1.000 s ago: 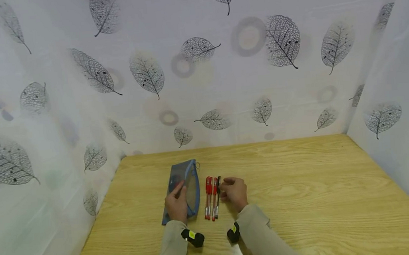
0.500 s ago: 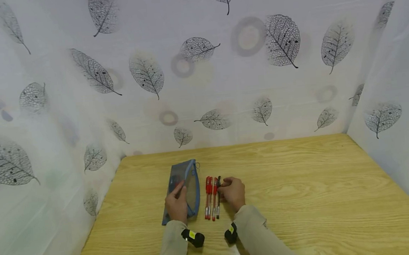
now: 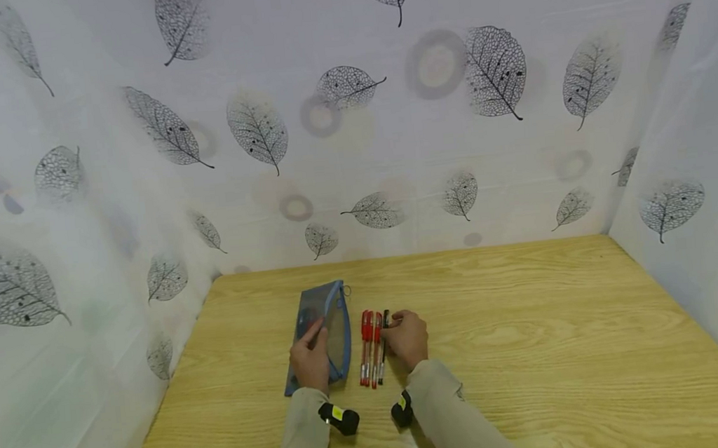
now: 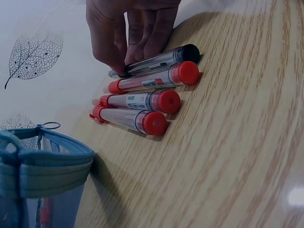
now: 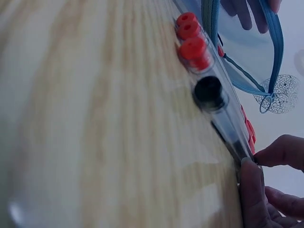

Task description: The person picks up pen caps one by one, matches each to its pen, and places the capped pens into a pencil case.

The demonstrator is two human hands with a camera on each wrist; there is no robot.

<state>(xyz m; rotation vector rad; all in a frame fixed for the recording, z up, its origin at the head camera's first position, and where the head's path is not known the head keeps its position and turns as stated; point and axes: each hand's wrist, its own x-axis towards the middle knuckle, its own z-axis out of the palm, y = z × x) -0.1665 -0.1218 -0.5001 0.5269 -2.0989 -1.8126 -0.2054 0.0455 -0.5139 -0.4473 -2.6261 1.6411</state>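
Note:
In the head view my left hand [image 3: 310,363] holds the rim of a see-through blue-edged zip pouch [image 3: 313,301], its mouth gaping toward the right. A red item [image 4: 45,211] shows through its side in the left wrist view. Right of the pouch, three red pens [image 3: 366,343] lie side by side on the table. Along their right side lies a black pen [image 4: 159,62]. My right hand [image 3: 407,340] pinches the black pen near its cap end between thumb and index finger, as the right wrist view shows. The pen's black end plug [image 5: 209,92] points toward me.
The wood-grain table [image 3: 533,351] extends to both sides and meets a leaf-printed white sheet [image 3: 403,143] at the back and sides. A ring [image 3: 347,291] hangs off the pouch's far corner. Black cameras sit on both wrists.
My right hand has shifted slightly left and its fingers have closed in on the black pen. The left hand and the pouch have stayed in place.

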